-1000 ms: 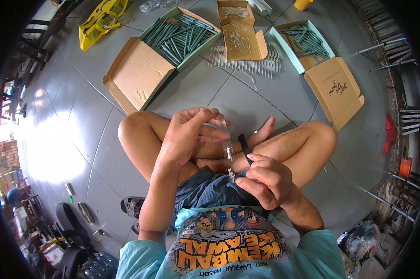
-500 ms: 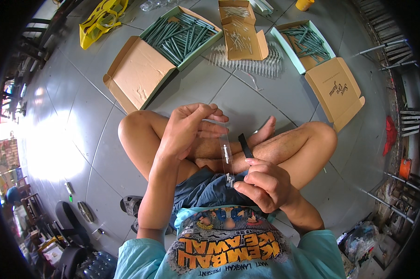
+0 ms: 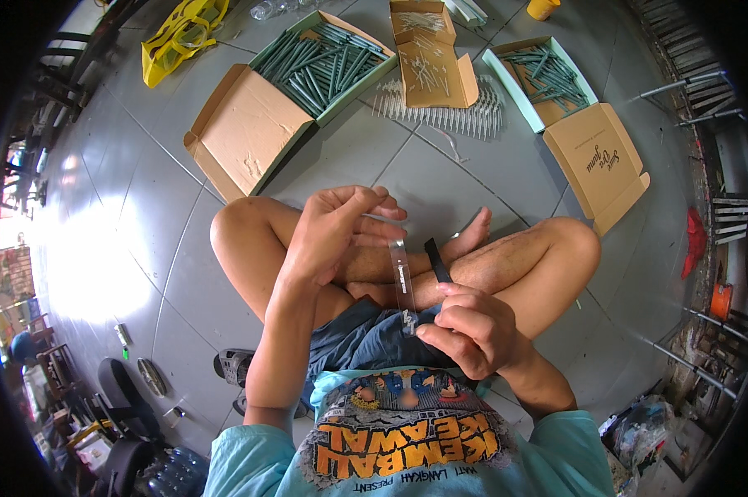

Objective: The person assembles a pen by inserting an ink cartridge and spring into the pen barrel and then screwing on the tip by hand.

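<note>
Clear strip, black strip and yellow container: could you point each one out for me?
Clear strip (image 3: pixel 403 282): head view, middle of its length.
Black strip (image 3: pixel 437 261): head view, middle of its visible part.
Yellow container (image 3: pixel 541 9): head view, its side.

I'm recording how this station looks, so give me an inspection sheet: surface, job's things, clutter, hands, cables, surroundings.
Surface: grey tiled floor; glare at left
Job's things: white-printed clear sleeve; black strip; left box and right box with green sticks; middle box with pale pieces
Clutter: yellow bag, far left; sandal, left
Hands: left hand at sleeve's upper end; right hand at lower end, beside black strip; grips unclear
Cables: nothing seen
Surroundings: metal-framed furniture, right
</note>
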The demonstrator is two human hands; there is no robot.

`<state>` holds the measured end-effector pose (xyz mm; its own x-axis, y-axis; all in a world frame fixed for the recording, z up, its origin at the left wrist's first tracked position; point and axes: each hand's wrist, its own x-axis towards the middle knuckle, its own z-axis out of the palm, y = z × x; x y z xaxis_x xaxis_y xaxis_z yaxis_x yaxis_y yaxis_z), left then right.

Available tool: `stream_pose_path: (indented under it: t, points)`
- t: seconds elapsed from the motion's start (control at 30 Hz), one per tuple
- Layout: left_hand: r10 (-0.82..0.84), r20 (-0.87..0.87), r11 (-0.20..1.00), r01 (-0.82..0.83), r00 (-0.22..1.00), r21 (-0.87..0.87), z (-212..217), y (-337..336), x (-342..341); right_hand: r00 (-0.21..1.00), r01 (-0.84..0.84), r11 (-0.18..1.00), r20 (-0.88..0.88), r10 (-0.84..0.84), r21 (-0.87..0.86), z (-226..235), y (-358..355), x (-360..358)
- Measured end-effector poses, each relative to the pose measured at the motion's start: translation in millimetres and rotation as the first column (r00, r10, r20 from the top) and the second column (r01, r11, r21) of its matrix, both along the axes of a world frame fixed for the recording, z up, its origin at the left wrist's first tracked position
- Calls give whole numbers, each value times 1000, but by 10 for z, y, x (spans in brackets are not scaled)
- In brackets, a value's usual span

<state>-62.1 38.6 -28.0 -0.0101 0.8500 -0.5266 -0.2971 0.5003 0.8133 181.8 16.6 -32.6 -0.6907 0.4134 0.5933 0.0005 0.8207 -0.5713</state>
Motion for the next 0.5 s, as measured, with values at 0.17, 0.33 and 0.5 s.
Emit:
stream_pose_path:
  t: [0.17, 0.33, 0.5]
  points:
    - [4, 18, 1000, -4, 1000, 3, 23, -24, 25, 999, 40, 998, -3, -40, 52, 40, 63, -25]
    - [10, 44, 1000, -10, 999, -14, 83, -41, 93, 984, 177, 984, 3, -177, 19, 77, 79, -71]
    - [-44, 92, 999, 46, 995, -24, 57, -88, 153, 947, 318, 930, 8, -322, -183, 23, 117, -153]
